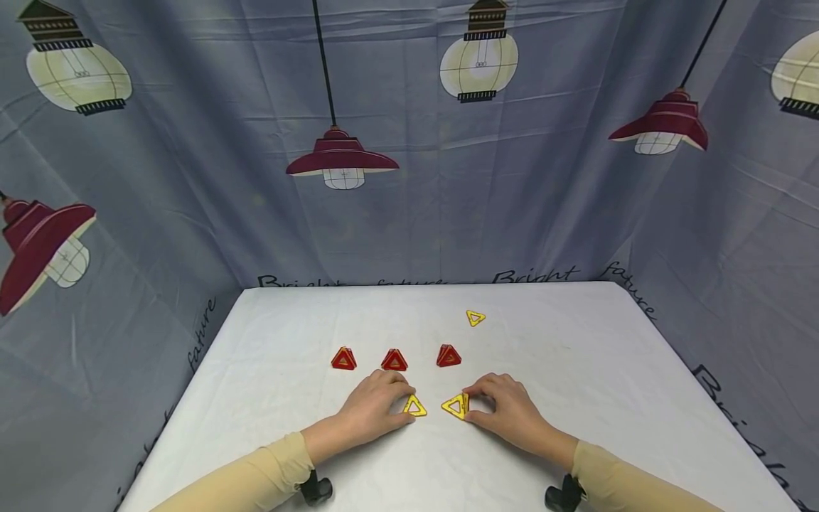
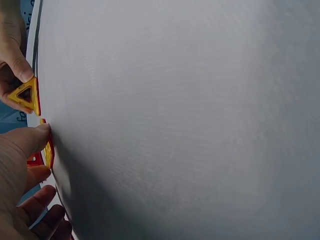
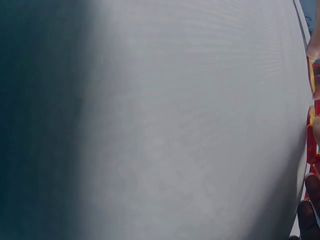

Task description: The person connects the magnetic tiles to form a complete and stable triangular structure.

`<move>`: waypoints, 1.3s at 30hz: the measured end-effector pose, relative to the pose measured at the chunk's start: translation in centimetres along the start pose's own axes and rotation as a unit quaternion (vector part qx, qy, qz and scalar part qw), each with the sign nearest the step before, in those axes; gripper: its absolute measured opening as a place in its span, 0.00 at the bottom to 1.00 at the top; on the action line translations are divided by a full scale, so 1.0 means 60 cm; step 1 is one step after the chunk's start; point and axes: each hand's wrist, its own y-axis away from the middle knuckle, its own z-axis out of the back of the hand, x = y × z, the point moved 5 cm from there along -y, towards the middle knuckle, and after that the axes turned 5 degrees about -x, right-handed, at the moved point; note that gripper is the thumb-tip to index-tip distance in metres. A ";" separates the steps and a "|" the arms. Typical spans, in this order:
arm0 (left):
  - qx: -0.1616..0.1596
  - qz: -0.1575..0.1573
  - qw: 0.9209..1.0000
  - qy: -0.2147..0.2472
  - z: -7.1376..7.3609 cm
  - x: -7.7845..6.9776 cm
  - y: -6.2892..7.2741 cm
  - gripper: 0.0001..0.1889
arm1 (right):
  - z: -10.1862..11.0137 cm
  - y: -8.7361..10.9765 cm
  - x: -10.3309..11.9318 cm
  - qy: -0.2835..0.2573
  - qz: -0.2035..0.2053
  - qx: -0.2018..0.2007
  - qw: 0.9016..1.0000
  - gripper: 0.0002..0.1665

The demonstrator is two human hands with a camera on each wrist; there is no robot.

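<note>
My left hand [image 1: 376,404] pinches a yellow triangular magnetic tile [image 1: 417,412] between thumb and fingers, low over the white table. Across a small gap, my right hand [image 1: 508,412] pinches yellow triangular tiles [image 1: 464,407]; a second one seems to stand along the first one's edge. In the left wrist view the right hand's yellow tile [image 2: 34,95] faces the camera, with a red edge beside it. The left hand's tile [image 2: 48,156] appears edge-on there. In the right wrist view both tiles are mostly cut off at the right border.
Behind the hands stand three small red pyramids of triangular tiles: left [image 1: 343,359], middle [image 1: 394,360] and right [image 1: 448,355]. A loose yellow triangular tile [image 1: 476,322] lies farther back. The white table [image 1: 288,320] is enclosed by a grey curtain [image 1: 409,235] with printed lamps.
</note>
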 end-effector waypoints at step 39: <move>0.039 -0.021 0.993 0.114 0.001 0.003 -0.007 0.13 | 0.000 0.003 -0.002 -0.005 0.016 -0.008 1.000 0.22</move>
